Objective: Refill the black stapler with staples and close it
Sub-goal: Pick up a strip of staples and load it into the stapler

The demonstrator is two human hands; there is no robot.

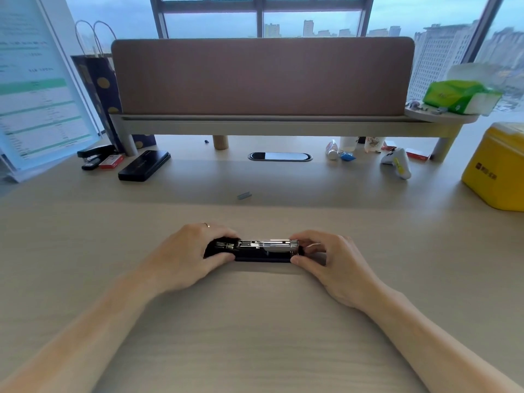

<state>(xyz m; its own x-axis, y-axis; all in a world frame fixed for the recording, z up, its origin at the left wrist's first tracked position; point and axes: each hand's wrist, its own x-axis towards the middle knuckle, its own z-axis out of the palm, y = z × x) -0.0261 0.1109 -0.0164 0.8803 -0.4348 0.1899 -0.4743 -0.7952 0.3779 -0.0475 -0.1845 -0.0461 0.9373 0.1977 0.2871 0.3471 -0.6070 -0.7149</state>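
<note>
The black stapler (259, 251) lies lengthwise on the wooden desk (255, 321) in front of me, its metal staple channel showing along the top. My left hand (192, 253) grips its left end, thumb in front and fingers over the back. My right hand (331, 259) pinches its right end between thumb and fingers. A short strip of loose staples (244, 196) lies on the desk beyond the stapler. The stapler's ends are hidden under my fingers.
At the back left stand a second black stapler (95, 156), a red staple box (111, 161) and a black case (144, 165). A yellow box (496, 168) sits at the right edge, a white controller (397, 163) near it. A shelf with a brown screen (262, 76) spans the back.
</note>
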